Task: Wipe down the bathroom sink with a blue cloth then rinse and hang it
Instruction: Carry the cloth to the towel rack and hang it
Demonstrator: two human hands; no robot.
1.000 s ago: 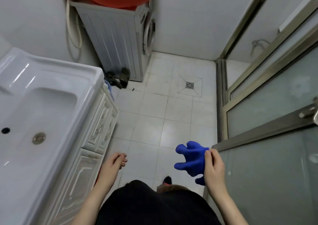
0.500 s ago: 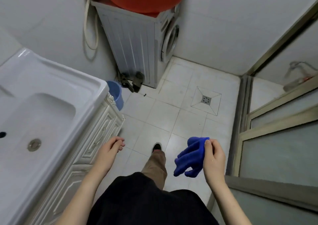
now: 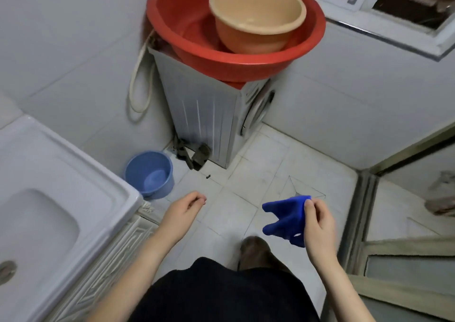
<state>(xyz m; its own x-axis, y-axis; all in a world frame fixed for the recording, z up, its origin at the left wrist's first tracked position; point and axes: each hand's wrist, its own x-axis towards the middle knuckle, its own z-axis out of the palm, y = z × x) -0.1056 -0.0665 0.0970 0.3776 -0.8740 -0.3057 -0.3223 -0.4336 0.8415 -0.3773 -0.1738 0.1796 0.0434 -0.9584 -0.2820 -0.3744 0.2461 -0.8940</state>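
My right hand pinches the blue cloth by its top corner between thumb and fingers, over the floor tiles on the right; the cloth droops leftward from that grip; my left hand hangs beside the cabinet, fingers loosely curled round nothing; the white sink sits near left, well apart from the cloth; farther off, a blue bucket stands near the washing machine, which carries a red basin holding a beige basin.

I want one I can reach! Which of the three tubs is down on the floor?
The small blue bucket, beside the sink cabinet. The red basin sits atop the washing machine, with the peach bowl inside it.
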